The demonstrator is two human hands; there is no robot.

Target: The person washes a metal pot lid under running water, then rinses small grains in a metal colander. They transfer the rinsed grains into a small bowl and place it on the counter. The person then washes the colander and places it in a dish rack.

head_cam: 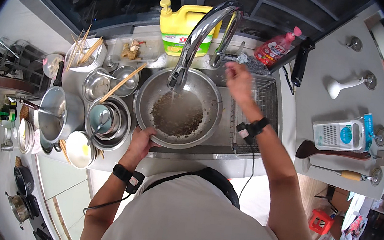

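A large stainless steel basin [213,122] sits over the sink below the chrome faucet [202,29]. Water runs from the spout into it, and small dark brown bits lie in the cloudy water. My left hand [141,142] grips the basin's near-left rim. My right hand [239,82] is raised near the faucet's base, above the wire drain basket [265,93], its fingers curled; whether it touches anything cannot be told. Both wrists wear black bands with small devices and cables.
Left of the sink stand nested steel bowls [123,136] with chopsticks, a metal pot [70,116] and stacked plates [78,149]. Behind are a yellow detergent jug [184,22] and a pink pump bottle [274,49]. A grater [337,134] and brown spatula [331,153] hang at right.
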